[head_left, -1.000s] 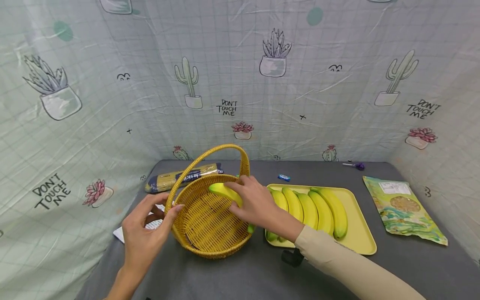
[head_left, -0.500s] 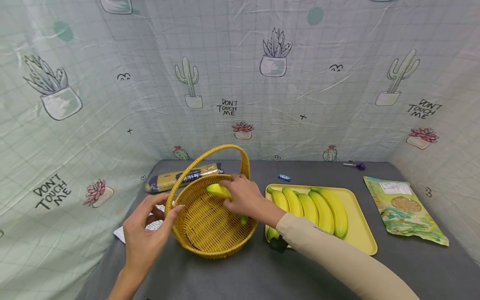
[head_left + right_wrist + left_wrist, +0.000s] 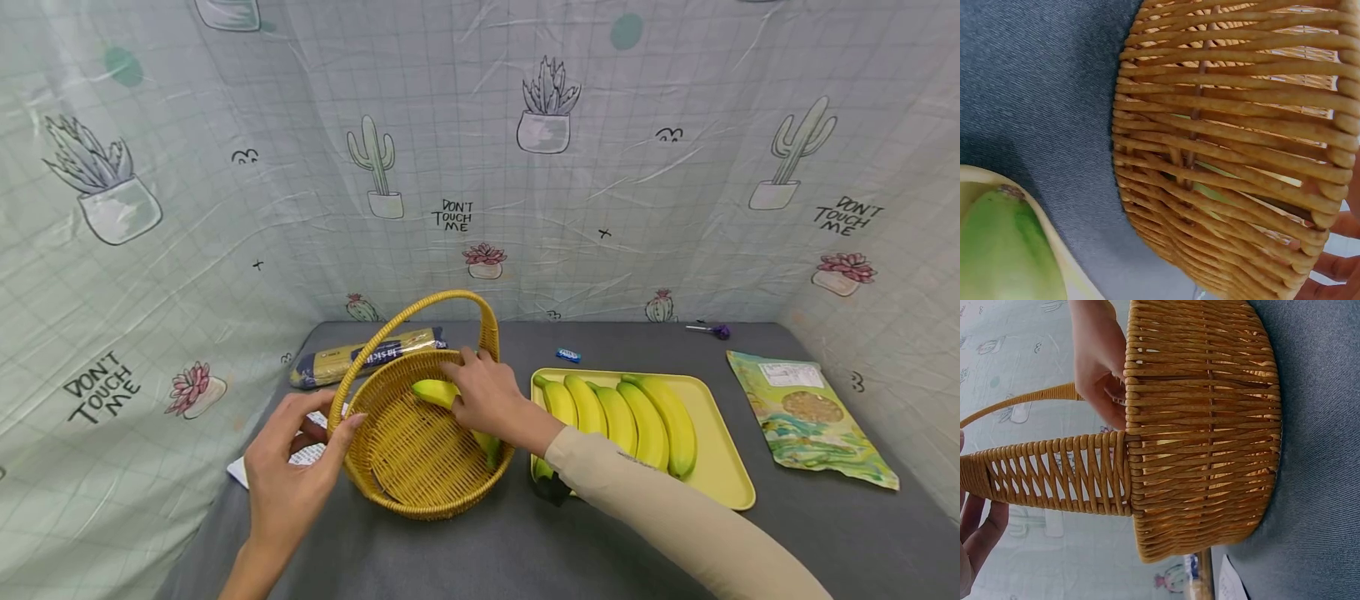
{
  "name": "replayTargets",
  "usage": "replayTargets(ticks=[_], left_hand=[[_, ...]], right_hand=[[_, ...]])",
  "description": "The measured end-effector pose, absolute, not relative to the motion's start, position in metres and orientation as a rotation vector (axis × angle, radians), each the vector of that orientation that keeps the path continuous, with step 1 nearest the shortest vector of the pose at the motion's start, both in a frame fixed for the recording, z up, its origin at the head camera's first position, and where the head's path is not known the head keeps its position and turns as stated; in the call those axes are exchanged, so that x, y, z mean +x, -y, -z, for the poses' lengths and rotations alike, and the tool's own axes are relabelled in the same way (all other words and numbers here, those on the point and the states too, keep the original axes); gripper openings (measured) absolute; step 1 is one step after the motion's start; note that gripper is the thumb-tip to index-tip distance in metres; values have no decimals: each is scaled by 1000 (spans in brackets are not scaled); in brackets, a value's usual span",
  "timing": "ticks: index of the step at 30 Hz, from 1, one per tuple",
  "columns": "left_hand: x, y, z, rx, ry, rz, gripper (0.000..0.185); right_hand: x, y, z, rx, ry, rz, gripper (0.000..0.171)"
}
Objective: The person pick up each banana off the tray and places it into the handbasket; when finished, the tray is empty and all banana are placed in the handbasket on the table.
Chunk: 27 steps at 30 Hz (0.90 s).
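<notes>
A woven yellow basket (image 3: 420, 467) with an arched handle (image 3: 405, 321) stands on the grey table. My right hand (image 3: 487, 396) reaches inside it and grips a banana (image 3: 431, 390), low against the basket's right inner wall. My left hand (image 3: 292, 471) is at the basket's left side, with its thumb touching the rim and its fingers fairly straight. To the right lies a yellow tray (image 3: 731, 479) with several bananas (image 3: 637, 421) side by side. The left wrist view shows the basket's wall (image 3: 1204, 425) and my right hand (image 3: 1097, 362) beyond it. The right wrist view shows the weave (image 3: 1229, 156) and a tray banana (image 3: 1004, 250).
A pack of spaghetti (image 3: 367, 354) lies behind the basket. A printed snack bag (image 3: 810, 421) lies at the far right. A small blue wrapper (image 3: 567, 356) and a purple item (image 3: 712, 332) sit near the back edge. White paper (image 3: 300, 454) lies under my left hand. Cactus-print cloth walls surround the table.
My right hand has carried the banana from above the basket's right rim down and left into the basket. My left hand has stayed at the rim.
</notes>
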<state>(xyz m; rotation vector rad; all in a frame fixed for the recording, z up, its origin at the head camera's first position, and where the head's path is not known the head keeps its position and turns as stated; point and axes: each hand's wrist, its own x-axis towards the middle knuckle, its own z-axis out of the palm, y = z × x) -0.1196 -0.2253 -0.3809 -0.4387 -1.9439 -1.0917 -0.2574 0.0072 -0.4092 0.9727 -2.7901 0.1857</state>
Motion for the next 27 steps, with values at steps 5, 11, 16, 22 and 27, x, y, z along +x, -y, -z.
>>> replayTargets(ticks=[5,11,16,22,27], left_hand=[[-119,224,383,-417,1944,1084,41],[-113,217,373,-398,1938,1074,40],[-111,218,370,-399,1934,1108,40],[-116,226,384,-444,1932,1129,41],[-114,224,383,-479,1904,1132,38]], right_hand=[[-251,-18,412,986,2729,-264,49],[-239,-33,410,1026,2617,-406,44],[-233,-44,396,1026,2564,-489,41],[-225,-61,377,981,2522,-578,40],[-220,-82,370,960,2414,-622,39]])
